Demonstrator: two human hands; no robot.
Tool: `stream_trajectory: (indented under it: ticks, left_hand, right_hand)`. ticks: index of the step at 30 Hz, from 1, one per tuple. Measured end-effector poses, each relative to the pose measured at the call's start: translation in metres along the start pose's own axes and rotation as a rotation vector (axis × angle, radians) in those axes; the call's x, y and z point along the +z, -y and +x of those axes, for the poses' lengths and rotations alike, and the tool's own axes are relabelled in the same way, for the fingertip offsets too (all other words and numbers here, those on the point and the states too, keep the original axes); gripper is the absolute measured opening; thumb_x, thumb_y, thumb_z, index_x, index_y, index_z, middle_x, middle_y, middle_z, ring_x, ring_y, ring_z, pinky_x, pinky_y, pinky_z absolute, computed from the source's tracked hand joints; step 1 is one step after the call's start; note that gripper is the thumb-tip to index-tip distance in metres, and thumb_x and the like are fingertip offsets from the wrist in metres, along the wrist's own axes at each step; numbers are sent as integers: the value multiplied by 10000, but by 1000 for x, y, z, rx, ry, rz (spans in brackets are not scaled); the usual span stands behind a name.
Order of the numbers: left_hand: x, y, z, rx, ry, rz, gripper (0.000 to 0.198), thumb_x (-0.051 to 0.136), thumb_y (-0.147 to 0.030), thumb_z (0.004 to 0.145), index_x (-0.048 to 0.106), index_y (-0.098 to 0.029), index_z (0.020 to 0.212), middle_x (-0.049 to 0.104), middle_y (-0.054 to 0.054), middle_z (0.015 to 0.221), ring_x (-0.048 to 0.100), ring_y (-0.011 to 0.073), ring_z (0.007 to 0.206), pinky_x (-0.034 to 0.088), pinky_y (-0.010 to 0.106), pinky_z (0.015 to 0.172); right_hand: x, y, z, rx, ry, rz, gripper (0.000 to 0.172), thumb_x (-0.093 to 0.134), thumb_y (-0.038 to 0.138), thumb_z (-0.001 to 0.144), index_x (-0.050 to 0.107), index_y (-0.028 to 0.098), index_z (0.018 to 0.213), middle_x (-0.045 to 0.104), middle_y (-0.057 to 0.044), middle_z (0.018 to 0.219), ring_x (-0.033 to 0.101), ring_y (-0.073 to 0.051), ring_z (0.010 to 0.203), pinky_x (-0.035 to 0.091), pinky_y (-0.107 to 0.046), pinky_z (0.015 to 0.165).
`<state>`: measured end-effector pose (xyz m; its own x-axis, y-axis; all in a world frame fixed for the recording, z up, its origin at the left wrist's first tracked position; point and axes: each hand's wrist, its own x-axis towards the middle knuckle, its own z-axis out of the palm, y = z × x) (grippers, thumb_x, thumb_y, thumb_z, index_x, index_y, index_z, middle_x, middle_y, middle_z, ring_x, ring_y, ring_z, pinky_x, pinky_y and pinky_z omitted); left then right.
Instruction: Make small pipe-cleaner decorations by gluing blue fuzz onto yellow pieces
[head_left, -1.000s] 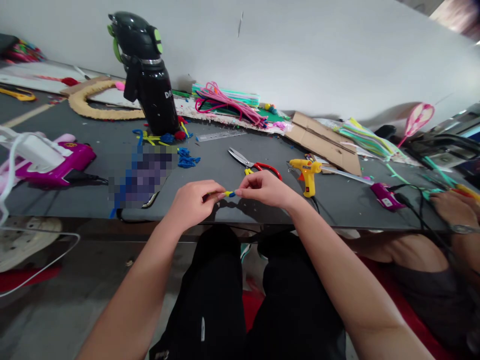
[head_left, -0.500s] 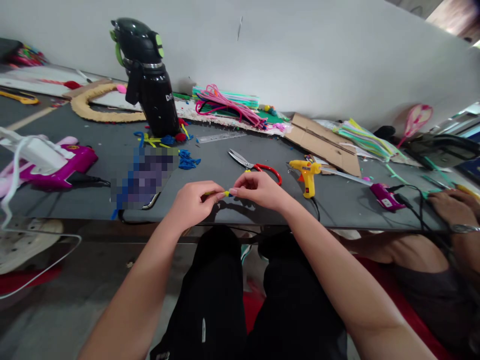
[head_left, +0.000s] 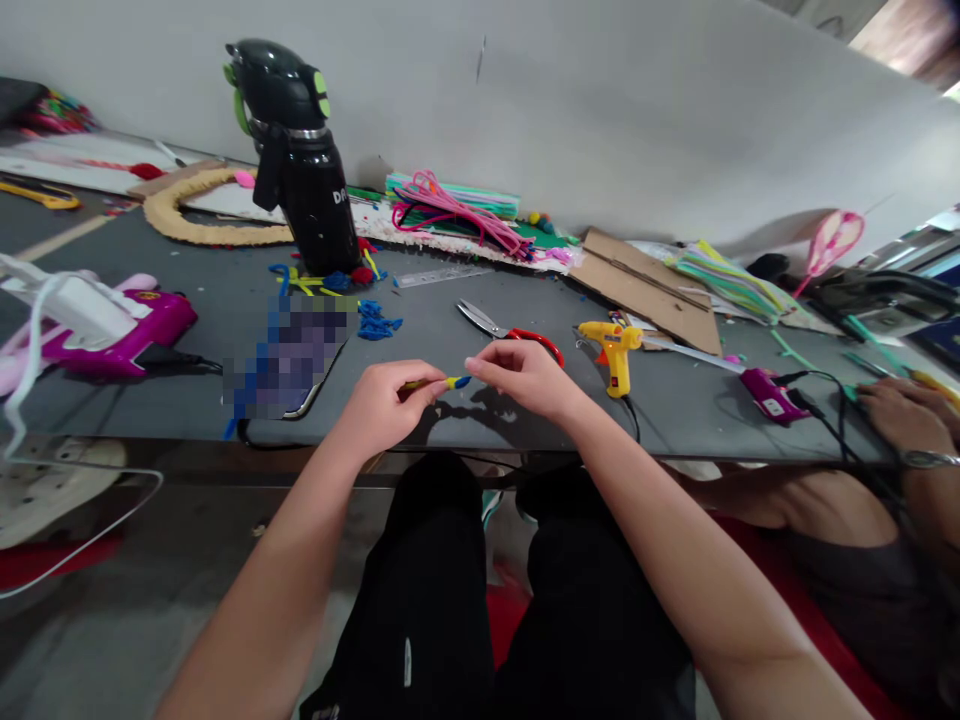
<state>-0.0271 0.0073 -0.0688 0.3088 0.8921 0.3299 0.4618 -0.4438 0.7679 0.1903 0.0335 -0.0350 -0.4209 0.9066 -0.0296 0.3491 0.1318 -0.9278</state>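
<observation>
Sitting at a grey table point(head_left: 435, 308), facing a pale wall point(head_left: 600, 110) well beyond the fingers. Dark trousers point(head_left: 420, 580) and a grey floor point(head_left: 232, 620) below the hands.

Pinching a yellow-and-blue piece point(head_left: 454, 383) between thumb and fingers of the left hand point(head_left: 382, 400), blue tip towards the right hand point(head_left: 525, 378). Right fingers curled just beside that tip; impossible to tell whether touching it or closed.

Readable: "DA", in white on the black bottle point(head_left: 319, 205) beyond the left fingers, the remainder turned out of sight. Too small to read: any marks on the glue gun point(head_left: 617, 355) or the ruler point(head_left: 442, 277).

By count: one bottle; one pair of scissors point(head_left: 504, 331), red-handled, just beyond the right fingers; one yellow glue gun to their right; one ruler farther beyond both hands; one phone point(head_left: 304, 355), pixelated, left of the left fingers, under a blue strip point(head_left: 259, 365); two purple sockets point(head_left: 131, 335), one well left, one well right; two bundles of pastel stems point(head_left: 735, 280), one beyond the fingers, one farther right. Blue scraps point(head_left: 377, 322) beyond the left fingers, too tangled to count. Far right of the fingers, a co-worker's hand point(head_left: 904, 415) and one watch point(head_left: 928, 459).
</observation>
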Motion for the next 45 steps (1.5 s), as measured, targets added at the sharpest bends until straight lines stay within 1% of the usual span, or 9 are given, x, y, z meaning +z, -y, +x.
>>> stream_trajectory:
  ticks: [7, 11, 14, 19, 22, 28, 34, 42, 45]
  left_hand:
    - [-1, -1, 0, -4, -11, -17, 214, 598, -329, 917, 741, -180, 864, 738, 46, 828, 640, 166, 729, 456, 264, 640]
    - [-2, -1, 0, 10, -23, 6, 218, 594, -333, 918, 741, -181, 863, 741, 52, 836, 640, 172, 738, 452, 267, 636]
    - [-1, -1, -1, 34, -56, 20, 221, 580, -327, 925, 744, -186, 884, 730, 51, 826, 624, 164, 721, 441, 265, 624]
    - [3, 0, -4, 86, -141, 100, 216, 570, -312, 935, 755, -201, 926, 702, 39, 778, 581, 148, 665, 415, 271, 617]
    - [4, 0, -7, 105, -154, 118, 219, 557, -281, 943, 761, -208, 973, 723, 43, 830, 606, 151, 704, 431, 272, 657]
    - [5, 1, -9, 116, -157, 133, 224, 554, -253, 942, 765, -233, 1014, 752, 47, 921, 653, 165, 794, 465, 273, 716]
    - [4, 2, -9, 126, -163, 129, 223, 562, -231, 938, 769, -227, 1022, 755, 47, 927, 662, 162, 802, 468, 266, 728]
    - [5, 4, -8, 182, -190, 79, 211, 591, -190, 918, 778, -213, 1012, 762, 44, 936, 677, 158, 815, 472, 256, 731]
    - [5, 4, -8, 175, -191, 83, 204, 594, -200, 923, 776, -205, 1016, 760, 47, 939, 674, 157, 818, 470, 258, 729]
  right_hand:
    - [8, -3, 2, -24, 63, -15, 437, 683, 570, 808, 703, 139, 879, 613, -6, 689, 495, -94, 592, 375, -231, 536]
    - [6, -2, 1, -7, 109, 85, 419, 638, 564, 850, 697, 149, 861, 659, -19, 730, 551, -96, 610, 451, -231, 583]
    - [4, 0, 0, 1, 127, 168, 384, 704, 521, 811, 713, 151, 916, 700, -29, 787, 614, -111, 662, 510, -249, 653]
    - [5, 0, -2, 31, 103, 279, 379, 810, 417, 722, 711, 154, 975, 730, -35, 822, 687, -150, 748, 559, -297, 747]
    - [6, -3, -2, 36, 92, 315, 386, 829, 368, 703, 702, 160, 1003, 738, -39, 856, 700, -160, 786, 564, -305, 769]
    - [10, -6, -1, -54, 50, 238, 408, 832, 336, 699, 699, 171, 1047, 741, -56, 951, 698, -175, 866, 561, -324, 827]
    - [10, -5, -2, -77, 41, 198, 366, 817, 340, 719, 706, 161, 1019, 745, -66, 952, 699, -180, 864, 560, -317, 811]
    - [12, -5, -1, -123, 16, 191, 329, 841, 338, 693, 713, 158, 938, 739, -40, 850, 691, -152, 764, 563, -283, 732]
    - [10, -7, -1, -129, 49, 205, 328, 834, 323, 708, 713, 166, 968, 747, -43, 886, 702, -158, 799, 570, -291, 763]
